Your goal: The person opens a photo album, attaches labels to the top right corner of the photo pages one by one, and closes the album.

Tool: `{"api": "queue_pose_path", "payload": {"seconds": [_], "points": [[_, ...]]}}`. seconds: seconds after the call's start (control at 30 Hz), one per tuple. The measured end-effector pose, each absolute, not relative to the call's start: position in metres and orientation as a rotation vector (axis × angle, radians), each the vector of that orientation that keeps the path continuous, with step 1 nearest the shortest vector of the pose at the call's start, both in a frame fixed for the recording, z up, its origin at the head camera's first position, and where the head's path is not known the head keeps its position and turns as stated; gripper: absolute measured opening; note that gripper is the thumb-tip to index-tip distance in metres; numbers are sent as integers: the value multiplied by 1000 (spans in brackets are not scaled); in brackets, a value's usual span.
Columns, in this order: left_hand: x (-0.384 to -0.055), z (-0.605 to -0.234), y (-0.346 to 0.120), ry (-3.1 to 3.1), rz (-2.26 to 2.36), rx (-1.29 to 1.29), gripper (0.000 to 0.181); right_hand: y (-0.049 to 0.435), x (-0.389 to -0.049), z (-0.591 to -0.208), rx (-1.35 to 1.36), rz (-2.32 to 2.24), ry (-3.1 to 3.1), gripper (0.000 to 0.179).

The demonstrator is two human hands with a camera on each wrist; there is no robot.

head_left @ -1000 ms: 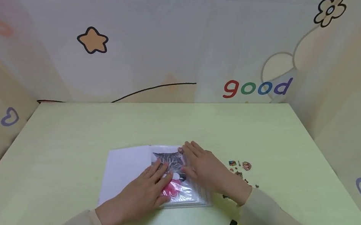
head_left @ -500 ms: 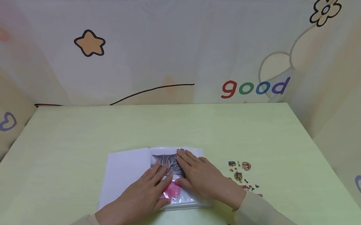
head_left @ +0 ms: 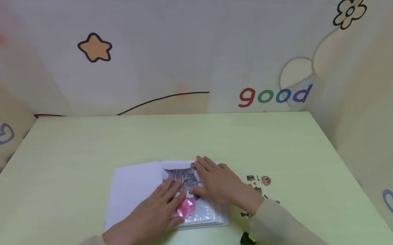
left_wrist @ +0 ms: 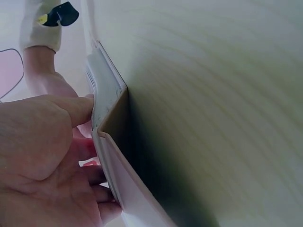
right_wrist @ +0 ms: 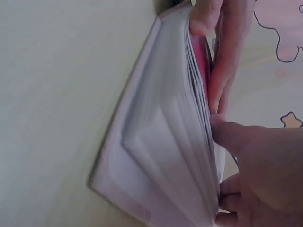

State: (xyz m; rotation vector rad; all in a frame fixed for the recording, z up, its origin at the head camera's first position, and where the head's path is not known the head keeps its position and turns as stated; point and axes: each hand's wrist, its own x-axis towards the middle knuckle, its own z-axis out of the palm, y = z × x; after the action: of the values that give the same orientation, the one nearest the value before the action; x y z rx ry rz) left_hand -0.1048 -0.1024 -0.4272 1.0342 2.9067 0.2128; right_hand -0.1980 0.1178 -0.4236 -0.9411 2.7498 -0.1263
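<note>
An album (head_left: 135, 183) lies open on the table, a plain white leaf on the left and a stack of clear-sleeved pages on the right. The top sleeve shows a grey tabby cat picture (head_left: 182, 175) with a pink shape (head_left: 186, 207) below it. My left hand (head_left: 153, 215) rests with extended fingers on the page's lower left, partly over the cat. At the upper right, my right hand (head_left: 219, 184) lies on the page, fingers extended. A small reddish sticker (head_left: 193, 165) shows by its fingertips. In the right wrist view, the page stack (right_wrist: 170, 104) fans slightly at its edge.
Several small loose stickers (head_left: 266, 181) lie right of the album, some hidden behind the right forearm. A black piece with yellow (head_left: 248, 241) shows beside the right sleeve. Printed cloth walls (head_left: 162, 42) enclose the table's back and sides.
My right hand slid down and left over the cat picture, then back up toward the page's upper right. The left hand has stayed in place. The head view has shifted slightly.
</note>
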Motion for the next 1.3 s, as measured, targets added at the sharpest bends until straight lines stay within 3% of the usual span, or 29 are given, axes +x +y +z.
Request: {"api": "queue_pose_path", "payload": {"seconds": [0.4, 0.83, 1.3], "points": [[-104, -431, -107, 2922, 222, 1062, 62, 119, -205, -429, -890, -287, 2743, 96], [-104, -431, -107, 2938, 243, 1061, 61, 111, -165, -420, -1078, -146, 2753, 68], [-102, -428, -108, 2953, 231, 1054, 60, 109, -166, -418, -1049, -77, 2746, 69]]}}
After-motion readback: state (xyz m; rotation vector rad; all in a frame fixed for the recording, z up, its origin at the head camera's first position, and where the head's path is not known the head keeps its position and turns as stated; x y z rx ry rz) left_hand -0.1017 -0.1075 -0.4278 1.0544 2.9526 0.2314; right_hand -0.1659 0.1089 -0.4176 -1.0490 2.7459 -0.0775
